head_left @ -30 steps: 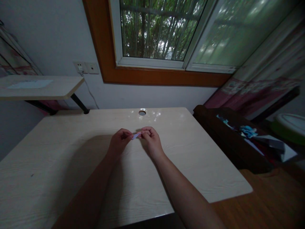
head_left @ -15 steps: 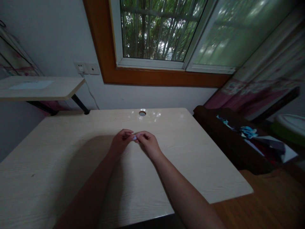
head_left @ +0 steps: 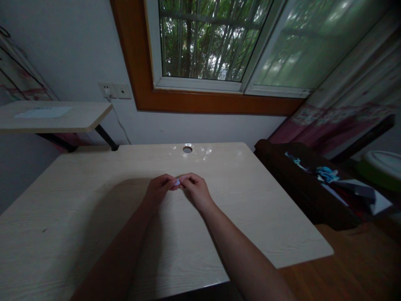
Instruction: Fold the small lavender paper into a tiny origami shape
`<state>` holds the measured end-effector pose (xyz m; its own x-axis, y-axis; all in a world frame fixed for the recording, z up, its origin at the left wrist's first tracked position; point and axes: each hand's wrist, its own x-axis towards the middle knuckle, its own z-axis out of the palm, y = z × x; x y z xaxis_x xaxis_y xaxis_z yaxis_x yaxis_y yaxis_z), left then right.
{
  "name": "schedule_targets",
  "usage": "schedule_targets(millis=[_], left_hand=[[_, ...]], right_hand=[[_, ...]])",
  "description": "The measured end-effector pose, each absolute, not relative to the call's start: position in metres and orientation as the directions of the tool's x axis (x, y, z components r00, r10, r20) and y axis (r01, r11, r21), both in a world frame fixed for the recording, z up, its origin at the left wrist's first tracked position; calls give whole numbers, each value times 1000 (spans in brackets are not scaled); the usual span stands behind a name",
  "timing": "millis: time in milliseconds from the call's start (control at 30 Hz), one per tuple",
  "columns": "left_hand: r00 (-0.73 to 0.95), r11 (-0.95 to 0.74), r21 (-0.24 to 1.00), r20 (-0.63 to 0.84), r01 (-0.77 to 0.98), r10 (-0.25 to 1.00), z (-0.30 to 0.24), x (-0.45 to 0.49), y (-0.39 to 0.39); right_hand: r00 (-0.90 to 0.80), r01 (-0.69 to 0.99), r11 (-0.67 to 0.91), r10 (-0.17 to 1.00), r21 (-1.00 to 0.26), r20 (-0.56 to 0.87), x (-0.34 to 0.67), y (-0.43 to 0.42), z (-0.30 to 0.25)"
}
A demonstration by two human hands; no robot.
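A small pale-lilac piece, perhaps folded paper, is pinched between my two hands just above the wooden desk. My left hand grips its left side, with thumb and fingers closed. On its right side, my right hand holds it between thumb and fingertips. The fingers cover most of the piece, so its full shape is hidden.
A raised shelf on black legs stands at the desk's back left. Near the rear edge is a round cable hole. To the right sits a dark brown piece of furniture with crumpled blue items on it.
My left fingers have curled in more, and the left hand has dipped slightly. The right hand keeps its pinch in nearly the same place.
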<state>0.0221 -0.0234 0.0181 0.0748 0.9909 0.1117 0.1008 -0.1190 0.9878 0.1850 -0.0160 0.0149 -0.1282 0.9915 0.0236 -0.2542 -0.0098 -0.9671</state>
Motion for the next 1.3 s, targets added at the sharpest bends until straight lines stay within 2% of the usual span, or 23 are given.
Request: schedule_targets(millis=[600, 800, 900, 1033, 1133, 1300], left_hand=[[28, -122, 992, 121, 41, 992, 8, 21, -21], [42, -209, 963, 205, 170, 978, 6, 19, -21], [72, -270, 912, 261, 307, 963, 6, 18, -20], [153, -391, 786, 364, 480, 919, 9, 18, -21], [196, -447, 724, 408, 525, 892, 12, 19, -23], [238, -517, 649, 471, 558, 849, 12, 18, -21]], right_hand=[[-66, -272, 62, 994, -960, 83, 186, -14, 7], [-69, -254, 45, 996, -966, 64, 186, -15, 10], [-64, -177, 72, 994, -982, 84, 188, -15, 10], [-84, 23, 179, 981, -984, 177, 191, -17, 11], [-106, 139, 261, 963, -955, 247, 192, -18, 11], [-125, 191, 296, 953, -936, 276, 193, -16, 9]])
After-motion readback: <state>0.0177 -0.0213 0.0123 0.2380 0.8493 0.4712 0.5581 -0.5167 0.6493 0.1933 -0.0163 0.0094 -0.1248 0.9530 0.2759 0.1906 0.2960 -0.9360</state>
